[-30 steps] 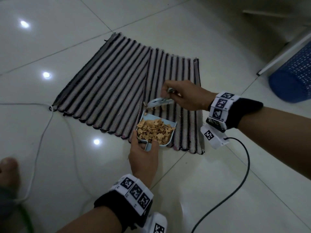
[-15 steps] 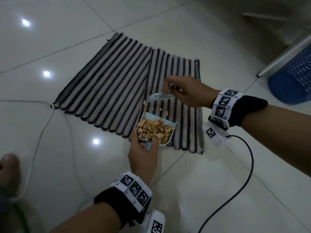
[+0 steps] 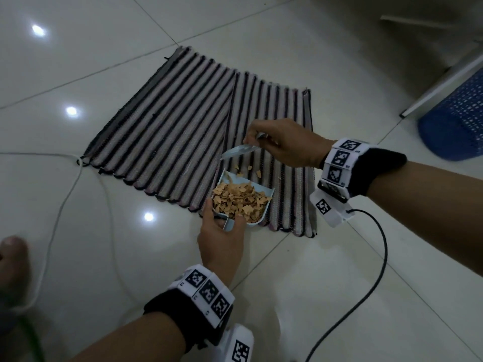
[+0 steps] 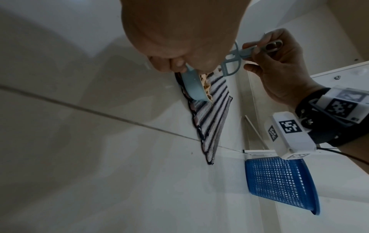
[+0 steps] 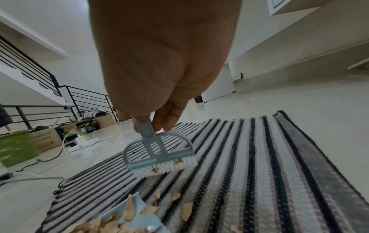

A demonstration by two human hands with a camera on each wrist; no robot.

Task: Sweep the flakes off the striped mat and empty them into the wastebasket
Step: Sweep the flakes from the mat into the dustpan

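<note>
A striped mat lies on the white tile floor. My left hand grips the handle of a small light-blue dustpan resting on the mat's near edge, heaped with tan flakes. My right hand holds a small blue-grey brush just beyond the pan's mouth. In the right wrist view the brush has its white bristles down on the mat with a few loose flakes between it and the dustpan. A few loose flakes lie at the pan's lip. The blue mesh wastebasket stands at the right.
A black cable runs from my right wrist across the floor. A white cord trails at the left near a bare foot. A white furniture leg slants beside the wastebasket. Boxes and a stair railing show far off.
My right hand has drawn the brush back, away from the dustpan's mouth, leaving a few loose flakes on the mat. The left hand and dustpan have stayed put.
</note>
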